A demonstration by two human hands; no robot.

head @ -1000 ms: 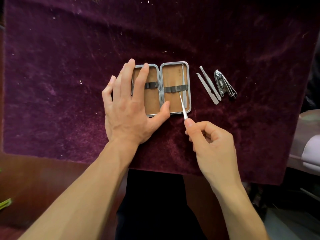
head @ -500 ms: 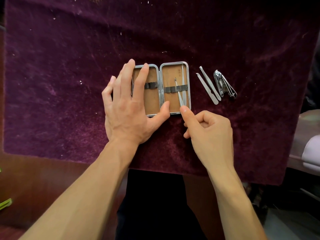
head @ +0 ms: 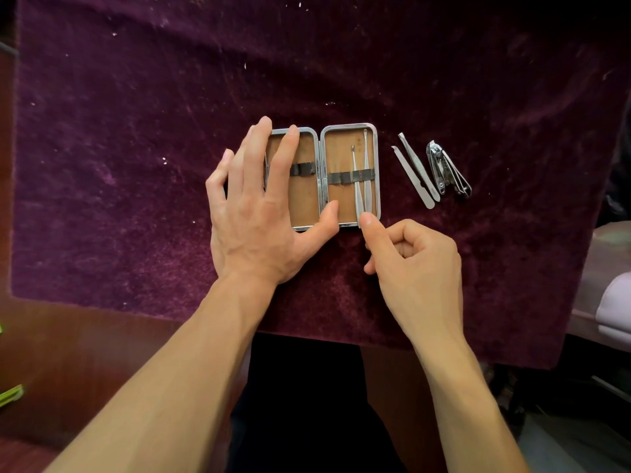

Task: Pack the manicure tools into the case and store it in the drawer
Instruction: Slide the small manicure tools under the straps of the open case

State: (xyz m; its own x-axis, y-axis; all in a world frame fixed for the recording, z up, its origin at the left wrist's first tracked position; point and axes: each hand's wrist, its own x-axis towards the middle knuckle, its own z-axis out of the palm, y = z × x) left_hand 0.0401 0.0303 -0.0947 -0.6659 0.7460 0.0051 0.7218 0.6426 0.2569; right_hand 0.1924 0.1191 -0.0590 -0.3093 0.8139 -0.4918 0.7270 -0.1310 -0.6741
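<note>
An open metal manicure case (head: 348, 125) with tan lining lies on the purple velvet cloth (head: 136, 131). My left hand (head: 256, 213) rests flat on its left half, thumb at the lower rim. Two thin tools stand under the elastic strap in the right half: a pointed pusher (head: 355, 172) and a slim scoop (head: 366, 158). My right hand (head: 416, 264) has its fingers curled, and its thumb tip presses the lower end of the pusher at the case's bottom rim. To the right of the case, loose on the cloth, lie a nail file (head: 411, 175), tweezers (head: 418, 165) and a nail clipper (head: 447, 170).
The cloth covers a dark wooden table (head: 68, 353) and hangs over its near edge. A green item (head: 10, 394) pokes in at the lower left. A pale object (head: 614, 308) sits off the table at the right.
My right hand slid the pusher up under the strap until it sits beside the scoop. My left hand and the loose tools have stayed in place.
</note>
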